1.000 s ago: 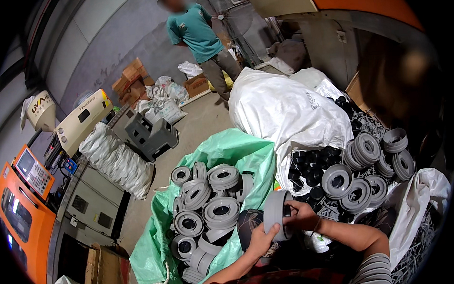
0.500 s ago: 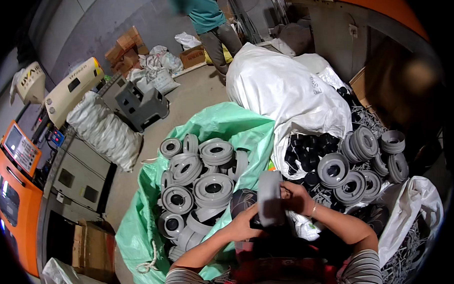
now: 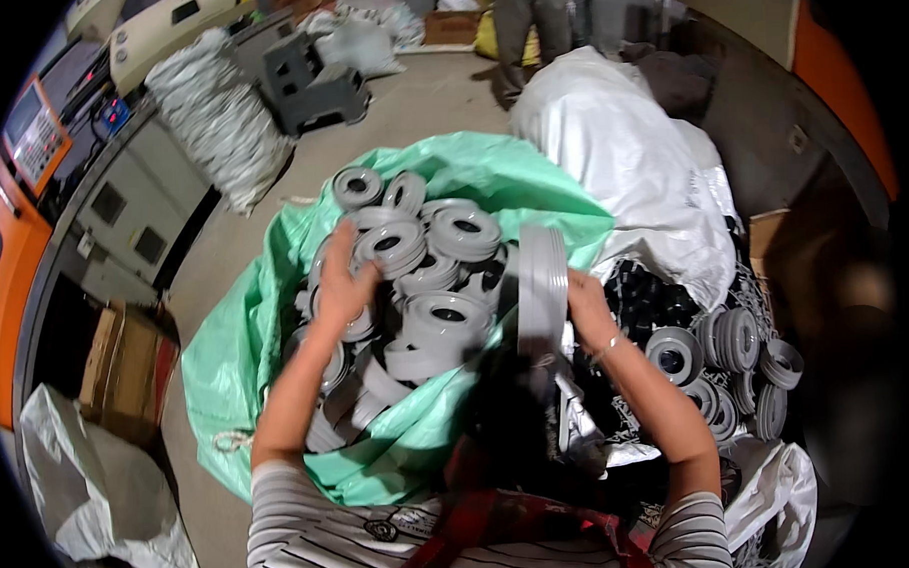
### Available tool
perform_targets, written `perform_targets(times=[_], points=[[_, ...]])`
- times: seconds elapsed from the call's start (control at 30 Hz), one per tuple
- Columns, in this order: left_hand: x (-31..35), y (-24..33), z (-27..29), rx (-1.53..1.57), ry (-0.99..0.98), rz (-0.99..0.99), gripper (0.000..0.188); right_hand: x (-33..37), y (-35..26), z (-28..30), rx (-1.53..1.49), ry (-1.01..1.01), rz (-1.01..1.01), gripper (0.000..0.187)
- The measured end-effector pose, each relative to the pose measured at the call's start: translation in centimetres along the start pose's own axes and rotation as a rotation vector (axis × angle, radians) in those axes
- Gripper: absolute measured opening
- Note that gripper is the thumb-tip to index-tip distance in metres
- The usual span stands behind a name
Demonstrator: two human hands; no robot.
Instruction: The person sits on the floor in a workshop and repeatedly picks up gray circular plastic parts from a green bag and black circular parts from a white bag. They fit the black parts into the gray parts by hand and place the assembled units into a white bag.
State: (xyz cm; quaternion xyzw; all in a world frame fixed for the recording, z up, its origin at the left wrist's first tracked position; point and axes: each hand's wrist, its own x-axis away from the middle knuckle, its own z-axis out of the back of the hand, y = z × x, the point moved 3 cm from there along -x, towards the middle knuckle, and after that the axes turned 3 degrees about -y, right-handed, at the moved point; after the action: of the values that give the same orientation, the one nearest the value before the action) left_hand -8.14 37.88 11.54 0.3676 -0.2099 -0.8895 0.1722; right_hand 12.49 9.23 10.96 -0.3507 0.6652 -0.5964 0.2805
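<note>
My left hand (image 3: 343, 286) reaches over the green sack (image 3: 239, 367), thumb and fingers apart, beside a grey plastic ring (image 3: 406, 253) among many in the sack. Whether its fingertips touch that ring is hard to tell, as the hand is slightly blurred. My right hand (image 3: 589, 309) grips the right side of a grey ridged plastic piece (image 3: 542, 289), like a stack of rings seen edge-on. This piece is held upright in front of my body, to the right of the sack. Most of my right fingers are hidden behind it.
On the right, more grey rings (image 3: 674, 354) lie over black parts (image 3: 647, 295) and grey scraps. A large white sack (image 3: 610, 143) bulges behind them. A grey step stool (image 3: 312, 87), a machine (image 3: 23, 259) and a cardboard box (image 3: 125, 374) stand left; a person (image 3: 533, 31) stands behind.
My left hand has let go of the grey piece and moved left over the green sack. My right hand keeps hold of the piece. The whole view has shifted, tilting downward.
</note>
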Motion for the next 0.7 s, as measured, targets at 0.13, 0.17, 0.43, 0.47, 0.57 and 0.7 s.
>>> perform_targets(times=[0.13, 0.17, 0.43, 0.47, 0.57, 0.7], points=[[0.0, -18.1, 6.1, -0.637, 0.086, 0.616, 0.09, -6.8, 0.7, -5.5, 0.107, -0.178, -0.197, 0.058], [0.3, -18.0, 6.9, -0.688, -0.012, 0.84, 0.096, -8.0, 2.7, -5.4, 0.172, -0.202, -0.209, 0.069], [13.6, -31.0, 8.7, -0.634, -0.125, 1.157, 0.045, -13.8, 12.8, -7.5, 0.453, -0.059, -0.19, 0.104], [13.0, -28.7, 9.2, -0.606, 0.06, 0.983, 0.027, -13.8, 13.4, -7.0, 0.409, -0.03, -0.213, 0.105], [26.2, -36.8, 30.1, -1.425, -0.069, 0.788, 0.042, -17.9, 15.6, -11.6, 0.232, -0.168, -0.268, 0.101], [20.2, -14.1, 50.3, -0.771, 0.521, 1.057, 0.03, -20.8, 18.0, -13.3, 0.173, -0.117, -0.169, 0.077]])
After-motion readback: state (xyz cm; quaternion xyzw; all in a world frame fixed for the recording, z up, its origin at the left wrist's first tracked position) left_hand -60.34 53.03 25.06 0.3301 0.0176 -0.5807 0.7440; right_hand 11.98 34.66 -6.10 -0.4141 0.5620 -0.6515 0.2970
